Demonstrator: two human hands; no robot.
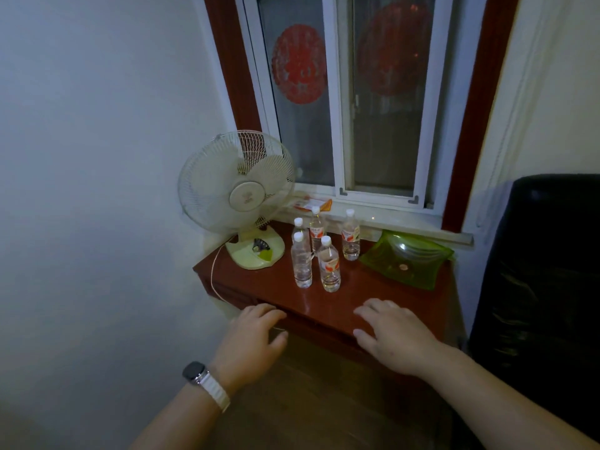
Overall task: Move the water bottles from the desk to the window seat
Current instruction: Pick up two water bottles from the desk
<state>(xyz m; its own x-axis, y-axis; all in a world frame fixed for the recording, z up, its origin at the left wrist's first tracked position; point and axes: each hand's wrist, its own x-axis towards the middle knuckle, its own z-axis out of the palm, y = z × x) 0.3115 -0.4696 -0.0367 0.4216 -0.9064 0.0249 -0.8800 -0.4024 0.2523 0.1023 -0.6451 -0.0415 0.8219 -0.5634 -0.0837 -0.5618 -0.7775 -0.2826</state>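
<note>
– Red lacquered wood: that's the desk, seen from the head camera, the only view there is. Where are the water bottles?

– On the desk, all of them, clustered mid-top between the pale fan and the green dish. None is on the window seat yet, so I judge the task not started.

– How many?

– Five. Two in front, three behind. Each stands upright, long axis vertical, white cap on top. One fan, one dish, one dark chair to the right.

– And the hands?

– The left hand, a watch on its wrist, hovers at the desk's near edge, fingers loosely spread, holding nothing. The right hand is over the near part of the top, fingers also spread, palm down, empty. Whether it touches the wood I cannot tell.

– Which way do the bottles lie from them?

– Straight ahead, away from the person, in the gap between the two hands. The front pair is nearest; the left hand looks closer to the unlabelled front bottle, the right to the labelled one beside it. The window seat lies further on the same line, just behind the back row, so each carry is probably a short forward lift over the others.
</note>
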